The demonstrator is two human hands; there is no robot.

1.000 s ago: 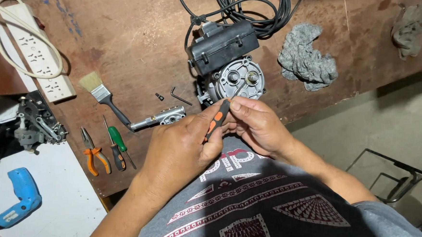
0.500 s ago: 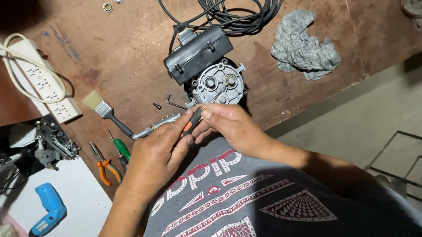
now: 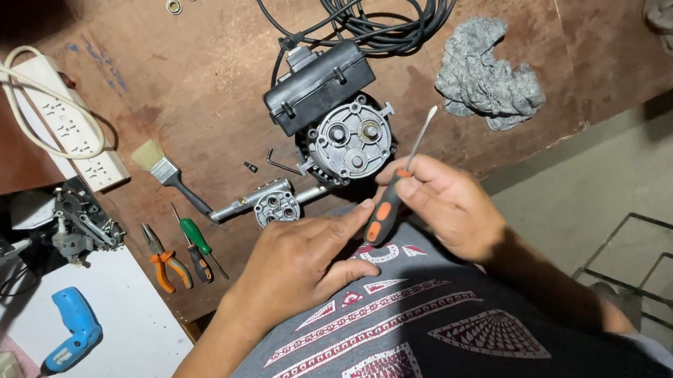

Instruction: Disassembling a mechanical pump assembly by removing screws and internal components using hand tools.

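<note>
The person's right hand (image 3: 449, 210) holds a screwdriver (image 3: 400, 179) with a black and orange handle, fingers wrapped around the grip. Its long metal shaft points up and away from the body, tilted a little to the right, and the tip sits in the air just right of the grey round motor face (image 3: 349, 140). The motor lies just ahead of both hands, a bit to the left of the screwdriver tip, so the right hand is the nearer one. A black box (image 3: 317, 86) sits on top of the motor, and a black cable (image 3: 373, 14) coils behind it. The left hand (image 3: 302, 264) lies flat and open, holding nothing, with one fingertip touching the screwdriver handle. Just beside it lies a small grey metal part (image 3: 264, 204) with holes. All this rests on a worn brown wooden table (image 3: 201, 89). Further left are a paintbrush (image 3: 165, 173), pliers (image 3: 164, 259), a green screwdriver (image 3: 195, 236) and a white power strip (image 3: 72, 126). A grey rag (image 3: 484, 74) lies to the right. A blue drill (image 3: 71, 327) lies on a white board lower left.
</note>
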